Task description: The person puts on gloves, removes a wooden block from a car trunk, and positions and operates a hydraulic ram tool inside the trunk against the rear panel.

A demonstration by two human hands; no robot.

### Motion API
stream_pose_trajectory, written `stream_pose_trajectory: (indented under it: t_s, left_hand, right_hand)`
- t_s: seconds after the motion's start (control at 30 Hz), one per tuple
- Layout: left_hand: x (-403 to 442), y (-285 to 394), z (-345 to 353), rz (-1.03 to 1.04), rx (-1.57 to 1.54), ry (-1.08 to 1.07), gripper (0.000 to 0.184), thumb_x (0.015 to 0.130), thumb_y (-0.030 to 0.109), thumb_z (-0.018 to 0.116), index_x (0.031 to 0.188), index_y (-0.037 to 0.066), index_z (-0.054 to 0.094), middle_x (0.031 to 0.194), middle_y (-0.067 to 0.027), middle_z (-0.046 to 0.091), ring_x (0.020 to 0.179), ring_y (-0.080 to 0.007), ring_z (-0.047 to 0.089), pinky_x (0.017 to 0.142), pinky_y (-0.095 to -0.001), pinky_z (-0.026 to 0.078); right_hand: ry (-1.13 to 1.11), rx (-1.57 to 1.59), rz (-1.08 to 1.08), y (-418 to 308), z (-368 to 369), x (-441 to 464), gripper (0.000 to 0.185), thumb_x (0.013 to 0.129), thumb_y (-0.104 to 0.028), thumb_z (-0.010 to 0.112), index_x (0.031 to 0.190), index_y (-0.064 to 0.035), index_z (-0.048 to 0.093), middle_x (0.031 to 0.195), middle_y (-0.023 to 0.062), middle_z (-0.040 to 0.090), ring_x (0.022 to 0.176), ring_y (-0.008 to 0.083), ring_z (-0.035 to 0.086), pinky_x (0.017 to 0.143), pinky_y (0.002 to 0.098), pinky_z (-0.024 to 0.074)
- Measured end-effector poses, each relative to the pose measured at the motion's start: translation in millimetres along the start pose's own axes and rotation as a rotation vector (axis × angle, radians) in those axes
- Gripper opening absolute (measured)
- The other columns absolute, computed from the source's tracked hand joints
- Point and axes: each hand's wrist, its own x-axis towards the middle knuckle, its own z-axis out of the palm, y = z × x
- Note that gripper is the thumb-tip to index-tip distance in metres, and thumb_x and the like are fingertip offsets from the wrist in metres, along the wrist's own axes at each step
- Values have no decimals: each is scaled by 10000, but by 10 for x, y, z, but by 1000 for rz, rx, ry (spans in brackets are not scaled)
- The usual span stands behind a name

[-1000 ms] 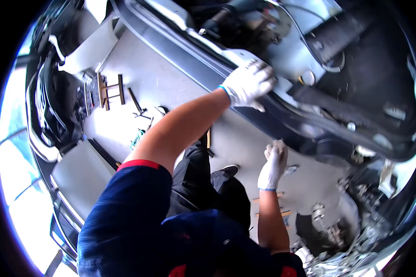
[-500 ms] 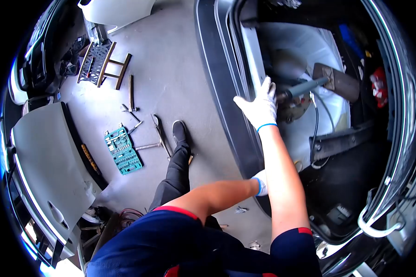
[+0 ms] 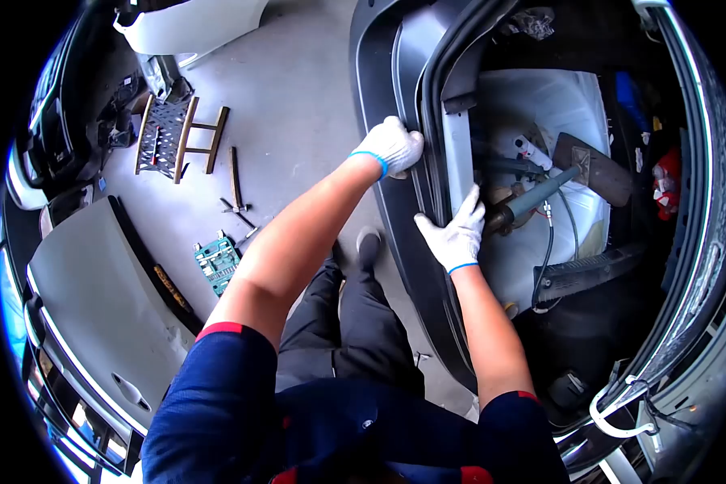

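Note:
My left hand (image 3: 393, 147), in a white knit glove with a blue cuff, rests at the outer edge of the car's black rear bumper (image 3: 407, 242). Its fingers are curled, and what they hold, if anything, is hidden. My right hand (image 3: 456, 234), gloved alike, lies with thumb and fingers spread on the pale metal sill (image 3: 457, 157) of the open trunk. Just right of its fingertips is a thick grey tube (image 3: 544, 198) with a dark end. The tube reaches across the white spare-wheel well (image 3: 569, 93) to a flat brown block (image 3: 593, 169).
A green socket set (image 3: 218, 262) lies open on the floor, near a hammer (image 3: 235, 181). Farther off is a small woven-seat stool (image 3: 169, 137). A grey car door panel (image 3: 97, 298) stands at left. Inside the trunk are a black hose (image 3: 548, 242) and a red-and-white bundle (image 3: 667, 184).
My left hand has come up from beneath my right forearm to the bumper edge. My right hand stays spread at the sill. The view has shifted, and both my legs now show.

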Motion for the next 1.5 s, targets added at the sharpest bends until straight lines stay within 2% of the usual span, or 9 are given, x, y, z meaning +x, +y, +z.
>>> stream_pose_trajectory:
  t_s: [0.33,0.5,0.63,0.77,0.97,1.17,1.37,1.43,1.5]
  left_hand:
    - [377,14,-50,30,160,-41,358,1032,229,537,1122,-114,584,784,-244,738,618,-328,764,604,-417,643]
    - [353,414,-245,-99,229,-212,410,984,246,539,962,-136,687,791,-333,714,813,-486,750,845,-504,616]
    - [505,117,-134,166,473,-14,456,989,278,526,943,-145,688,788,-302,731,795,-442,770,800,-477,634]
    - [627,339,-301,-124,350,-369,493,1006,305,501,1017,-137,720,979,-356,730,952,-421,768,821,-471,630]
    - [648,623,-862,37,552,-537,473,979,342,544,1075,-80,737,1002,-335,733,979,-491,731,957,-511,562]
    - [911,1129,-2061,584,100,-112,169,1024,136,581,1105,12,662,861,-144,760,849,-313,771,815,-405,607]
    - [1788,1674,-2561,1074,199,381,506,1067,195,535,1518,-32,505,1430,-276,631,1305,-366,653,1094,-413,502]
    - [2018,1859,-2389,955,139,302,612,1077,267,512,1591,-47,406,1563,-307,510,1434,-395,548,1195,-435,408]
    - [2060,2047,-2039,856,290,347,765,1070,340,514,1637,-96,242,1703,-349,228,1607,-484,187,1306,-508,143]
  right_hand:
    - [-129,-38,124,-424,-228,541,1429,634,-513,961,1661,-13,103,1443,349,438,1304,508,502,1117,564,446]
    - [-161,-87,166,-859,-337,998,1492,582,-548,976,1667,-13,102,1386,292,483,1247,463,543,1083,548,460]
    - [-170,-80,185,-856,-333,1006,1504,558,-553,978,1669,-37,105,1378,282,483,1241,450,540,1079,550,454]
    - [-195,-70,224,-966,-430,999,1492,599,-488,981,1683,-65,48,1424,309,459,1304,497,511,1132,564,436]
    - [-294,-96,340,-1107,-477,1038,1503,615,-512,960,1684,-79,-3,1554,337,374,1403,483,449,1205,554,358]
    - [-245,-59,511,-1321,-343,1264,1471,647,-531,943,1681,-59,8,1632,348,269,1518,517,287,1262,597,263]
    - [451,638,253,-2162,-957,2162,1195,726,-328,980,1633,-13,269,1600,277,424,1436,375,498,1185,446,435]
    - [412,682,389,-2406,-1224,2440,750,752,-325,978,1312,15,613,1255,165,730,1106,294,703,984,423,541]
    - [443,646,146,-2400,-1257,2560,585,805,-271,941,1235,9,659,1138,137,762,1064,280,720,944,422,549]
